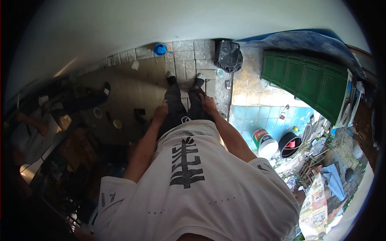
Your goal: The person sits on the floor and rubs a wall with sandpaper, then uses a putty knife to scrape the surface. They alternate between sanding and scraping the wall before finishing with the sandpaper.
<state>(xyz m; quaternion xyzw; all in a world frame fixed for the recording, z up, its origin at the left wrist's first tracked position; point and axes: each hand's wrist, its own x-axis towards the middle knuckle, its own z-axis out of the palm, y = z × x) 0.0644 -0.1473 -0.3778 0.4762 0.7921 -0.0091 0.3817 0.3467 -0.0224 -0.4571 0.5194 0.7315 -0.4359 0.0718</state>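
Both hands lay on the person's own thighs and gripped nothing. The left hand (160, 113) sat on the left leg of the dark trousers (179, 110), but it was too small and shaded for me to tell whether its fingers were spread or curled. The right hand (208, 105) lay flat and open on the right leg, fingers toward the knee. A white shirt (193, 180) with black print hung above the trousers. Below them, two white-toed feet (171, 74) stood side by side on the grey paving (189, 56).

Just beyond the feet, a black bag (228, 55) leaned at the wall, with a blue pot (160, 49) near it on the other side. Well off to the right stood a green door (309, 80). Nearer the right arm, a white bucket (265, 143) stood just beside a black basin (290, 144). In the shadow to the left sat another person (28, 136), one leg stretched out over the floor.
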